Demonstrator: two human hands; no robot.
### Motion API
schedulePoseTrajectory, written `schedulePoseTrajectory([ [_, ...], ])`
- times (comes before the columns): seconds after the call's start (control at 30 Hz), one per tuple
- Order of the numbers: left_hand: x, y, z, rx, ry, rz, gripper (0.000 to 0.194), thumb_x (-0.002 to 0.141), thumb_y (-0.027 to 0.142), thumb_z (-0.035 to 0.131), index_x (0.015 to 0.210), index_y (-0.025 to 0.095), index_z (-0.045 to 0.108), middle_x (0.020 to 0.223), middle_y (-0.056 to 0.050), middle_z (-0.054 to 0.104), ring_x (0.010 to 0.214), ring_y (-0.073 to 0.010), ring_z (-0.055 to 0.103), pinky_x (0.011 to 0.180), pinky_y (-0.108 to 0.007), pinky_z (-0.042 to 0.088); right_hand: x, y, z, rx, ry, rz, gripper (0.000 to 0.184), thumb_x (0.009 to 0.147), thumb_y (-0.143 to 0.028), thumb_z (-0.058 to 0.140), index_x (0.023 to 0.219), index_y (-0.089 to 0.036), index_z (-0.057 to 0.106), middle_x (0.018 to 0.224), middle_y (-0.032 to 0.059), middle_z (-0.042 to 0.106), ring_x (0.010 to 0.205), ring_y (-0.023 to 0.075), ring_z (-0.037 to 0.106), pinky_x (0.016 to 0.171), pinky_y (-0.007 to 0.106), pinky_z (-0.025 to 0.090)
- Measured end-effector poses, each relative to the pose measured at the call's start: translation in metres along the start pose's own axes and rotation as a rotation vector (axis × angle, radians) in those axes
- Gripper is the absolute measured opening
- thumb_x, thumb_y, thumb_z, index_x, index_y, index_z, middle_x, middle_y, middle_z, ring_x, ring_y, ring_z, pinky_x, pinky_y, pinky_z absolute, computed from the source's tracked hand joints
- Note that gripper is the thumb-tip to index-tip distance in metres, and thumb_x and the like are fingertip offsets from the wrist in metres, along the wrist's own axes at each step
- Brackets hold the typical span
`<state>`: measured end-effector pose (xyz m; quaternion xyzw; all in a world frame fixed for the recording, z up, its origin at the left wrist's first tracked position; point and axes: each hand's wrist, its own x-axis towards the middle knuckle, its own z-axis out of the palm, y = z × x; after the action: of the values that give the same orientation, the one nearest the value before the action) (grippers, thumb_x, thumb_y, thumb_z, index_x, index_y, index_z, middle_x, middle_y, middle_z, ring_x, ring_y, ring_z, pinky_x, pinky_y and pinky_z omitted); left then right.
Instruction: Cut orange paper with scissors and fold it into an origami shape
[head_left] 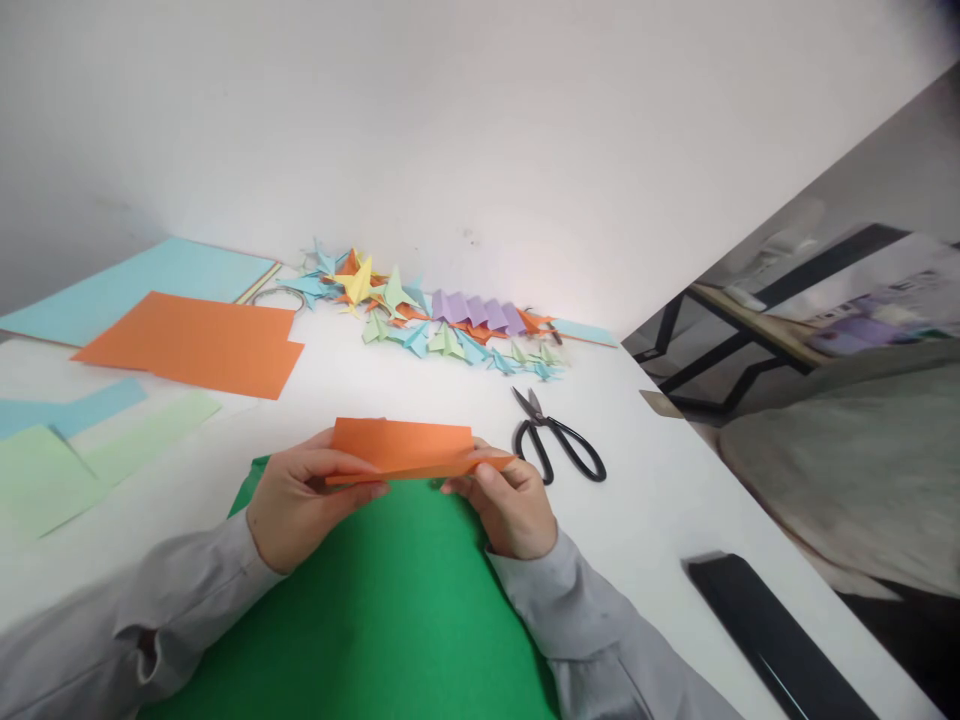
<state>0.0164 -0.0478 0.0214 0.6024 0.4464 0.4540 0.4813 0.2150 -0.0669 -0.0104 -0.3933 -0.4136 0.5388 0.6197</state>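
Note:
An orange folded paper [405, 444] is held between both hands, above the green cloth [375, 600] at the front of the table. My left hand [296, 500] pinches its left end, thumb below and fingers along the edge. At the other end, my right hand [517, 500] grips the paper, where a thin flap sticks out to the right. The paper has a lengthwise crease, with its back part standing up. Just beyond my right hand lies a pair of black-handled scissors [559, 430], blades apart.
Orange sheets [202, 345], a light blue sheet [142, 285] and pale green paper [52, 480] lie at left. Folded paper stars and planes [420, 320] are heaped along the wall. A black flat object [772, 630] is at right front, and a person in grey [847, 460] is beyond the edge.

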Motion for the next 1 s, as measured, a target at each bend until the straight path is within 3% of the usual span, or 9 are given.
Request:
schedulePoseTrajectory([
  [0.17,0.002,-0.001,0.0,-0.089,-0.022,-0.033,0.016,0.059,0.028,0.073,0.074,0.022,0.072,0.09,-0.003,0.069,0.085,-0.0225,0.061,0.075,-0.033,0.051,-0.001,0.001,0.002,-0.069,0.056,-0.012,0.013,0.067,-0.029,0.07,0.061,-0.018,0.067,0.071,0.0027,0.063,0.063,0.0132,0.056,0.053,0.026,0.045],
  [0.43,0.003,-0.004,0.0,-0.078,-0.035,-0.196,0.017,0.06,0.031,0.072,0.057,0.015,0.066,0.057,0.001,0.063,0.055,-0.0124,0.055,0.052,-0.022,0.045,-0.002,-0.003,0.008,-0.194,0.149,-0.07,0.018,0.059,-0.024,0.074,0.054,-0.017,0.058,0.061,-0.0017,0.059,0.057,0.01,0.051,0.054,0.024,0.041],
  [0.57,0.003,-0.002,0.004,-0.114,0.047,-0.232,0.017,0.058,0.03,0.073,0.054,0.015,0.065,0.051,0.003,0.059,0.049,-0.0087,0.049,0.046,-0.019,0.04,-0.003,-0.001,0.009,-0.237,0.206,-0.048,0.021,0.056,-0.025,0.075,0.055,-0.018,0.055,0.055,-0.0032,0.056,0.051,0.0085,0.046,0.048,0.022,0.038],
  [0.73,0.001,0.001,0.007,-0.085,0.165,-0.262,0.018,0.054,0.031,0.075,0.06,0.016,0.069,0.057,0.002,0.065,0.052,-0.0114,0.053,0.048,-0.021,0.042,0.002,0.008,0.004,-0.206,0.237,-0.052,0.031,0.05,-0.028,0.079,0.065,-0.019,0.053,0.049,-0.0066,0.05,0.044,0.0064,0.042,0.044,0.021,0.037],
  [0.87,0.002,0.001,0.007,-0.054,0.192,-0.249,0.021,0.053,0.034,0.075,0.062,0.016,0.069,0.06,-0.001,0.067,0.053,-0.014,0.056,0.047,-0.023,0.043,0.006,0.011,0.001,-0.156,0.254,-0.011,0.044,0.047,-0.026,0.08,0.084,-0.02,0.056,0.045,-0.0109,0.044,0.04,0.0051,0.039,0.043,0.02,0.036],
  [1.0,0.006,0.0,0.005,-0.024,0.163,-0.248,0.023,0.056,0.034,0.074,0.065,0.015,0.067,0.062,-0.001,0.067,0.056,-0.0151,0.059,0.048,-0.022,0.046,0.006,0.013,0.0,-0.196,0.237,0.032,0.033,0.047,-0.03,0.08,0.072,-0.017,0.061,0.049,-0.0052,0.052,0.045,0.0075,0.045,0.045,0.023,0.038],
])
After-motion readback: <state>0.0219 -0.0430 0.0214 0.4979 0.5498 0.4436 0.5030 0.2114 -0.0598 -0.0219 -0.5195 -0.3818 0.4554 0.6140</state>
